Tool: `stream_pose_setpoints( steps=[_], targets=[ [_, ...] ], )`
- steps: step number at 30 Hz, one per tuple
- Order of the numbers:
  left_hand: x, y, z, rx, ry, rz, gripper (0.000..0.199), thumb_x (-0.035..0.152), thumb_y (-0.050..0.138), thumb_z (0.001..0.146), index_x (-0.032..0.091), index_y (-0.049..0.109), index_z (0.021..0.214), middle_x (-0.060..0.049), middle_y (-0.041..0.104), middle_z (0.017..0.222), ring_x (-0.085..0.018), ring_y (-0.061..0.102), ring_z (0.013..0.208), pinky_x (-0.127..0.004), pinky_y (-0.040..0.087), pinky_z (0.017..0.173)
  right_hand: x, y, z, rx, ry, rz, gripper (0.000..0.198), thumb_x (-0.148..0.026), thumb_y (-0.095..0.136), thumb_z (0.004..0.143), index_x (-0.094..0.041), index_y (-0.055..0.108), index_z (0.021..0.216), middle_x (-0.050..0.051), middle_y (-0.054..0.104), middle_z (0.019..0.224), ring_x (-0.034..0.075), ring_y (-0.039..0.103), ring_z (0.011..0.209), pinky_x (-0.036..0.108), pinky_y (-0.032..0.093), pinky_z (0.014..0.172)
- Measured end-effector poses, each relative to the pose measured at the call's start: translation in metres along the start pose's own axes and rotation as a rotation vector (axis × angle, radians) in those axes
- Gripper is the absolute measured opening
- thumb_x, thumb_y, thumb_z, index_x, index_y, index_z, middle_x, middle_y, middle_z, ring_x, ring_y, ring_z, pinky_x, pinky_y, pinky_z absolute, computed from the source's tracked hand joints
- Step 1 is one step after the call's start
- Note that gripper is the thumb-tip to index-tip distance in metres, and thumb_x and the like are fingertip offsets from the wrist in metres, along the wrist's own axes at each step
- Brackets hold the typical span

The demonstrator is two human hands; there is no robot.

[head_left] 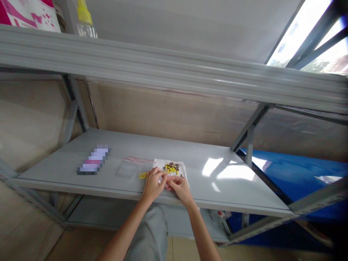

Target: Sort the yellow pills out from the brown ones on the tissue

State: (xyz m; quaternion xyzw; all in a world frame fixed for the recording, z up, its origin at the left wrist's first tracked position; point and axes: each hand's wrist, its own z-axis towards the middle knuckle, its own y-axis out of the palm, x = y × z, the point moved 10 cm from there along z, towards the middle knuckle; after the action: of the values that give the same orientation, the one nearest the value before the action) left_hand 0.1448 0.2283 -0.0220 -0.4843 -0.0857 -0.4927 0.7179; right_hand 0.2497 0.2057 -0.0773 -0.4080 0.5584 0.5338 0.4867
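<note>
Hands (pixel 153 185) (pixel 178 185) meet | cloth (pixel 179 167) long axis left-right | pills (pixel 172 168) atop

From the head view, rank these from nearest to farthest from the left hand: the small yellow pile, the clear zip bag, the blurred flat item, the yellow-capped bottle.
Measured from the left hand:
1. Small yellow pile, just left of the fingers on the shelf.
2. Clear zip bag, further left and slightly back.
3. Blurred flat item, far left on the same shelf.
4. Yellow-capped bottle, up on the upper shelf.
</note>
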Motion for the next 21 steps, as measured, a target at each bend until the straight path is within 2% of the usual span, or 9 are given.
stream_pose_setpoints(
  steps=[5, 10, 15, 21],
  targets=[
    [-0.0025, -0.0031, -0.0003, 0.040, -0.008, -0.010, 0.030, 0.032, 0.046, 0.089, 0.017, 0.053, 0.065, -0.002, 0.056, 0.079, -0.016, 0.054, 0.081, -0.028, 0.036, 0.076, -0.0006, 0.0004, -0.0004, 0.001, -0.005, -0.024, 0.037, -0.050, 0.076, 0.061, -0.015, 0.070, 0.069, 0.003, 0.065, 0.058, 0.010, 0.056, 0.051, 0.021, 0.049, 0.053],
    [0.0016, -0.0034, -0.0014, 0.013, 0.008, 0.002, 0.033, 0.028, 0.036, 0.092, 0.018, 0.053, 0.066, -0.003, 0.057, 0.080, -0.016, 0.054, 0.081, -0.028, 0.036, 0.075, 0.0006, 0.0012, -0.0011, -0.005, 0.013, -0.022, 0.040, -0.051, 0.076, 0.061, -0.015, 0.070, 0.074, 0.002, 0.065, 0.060, 0.011, 0.056, 0.051, 0.021, 0.050, 0.053],
    [0.0012, -0.0038, -0.0014, 0.010, -0.010, 0.016, 0.034, 0.027, 0.034, 0.093, 0.018, 0.052, 0.066, -0.003, 0.058, 0.080, -0.016, 0.054, 0.081, -0.029, 0.036, 0.075, 0.0002, 0.0004, -0.0017, 0.002, 0.015, -0.050, 0.043, -0.056, 0.074, 0.061, -0.015, 0.070, 0.076, 0.002, 0.064, 0.059, 0.011, 0.056, 0.050, 0.023, 0.050, 0.052],
    [-0.0010, -0.0040, -0.0013, 0.027, -0.008, 0.012, 0.020, 0.021, 0.042, 0.086, 0.018, 0.052, 0.068, -0.003, 0.057, 0.081, -0.017, 0.053, 0.082, -0.029, 0.037, 0.075, -0.0009, -0.0001, -0.0014, 0.014, 0.010, -0.048, 0.044, -0.056, 0.074, 0.061, -0.015, 0.068, 0.074, 0.003, 0.064, 0.059, 0.012, 0.058, 0.051, 0.023, 0.051, 0.052]
  ],
)
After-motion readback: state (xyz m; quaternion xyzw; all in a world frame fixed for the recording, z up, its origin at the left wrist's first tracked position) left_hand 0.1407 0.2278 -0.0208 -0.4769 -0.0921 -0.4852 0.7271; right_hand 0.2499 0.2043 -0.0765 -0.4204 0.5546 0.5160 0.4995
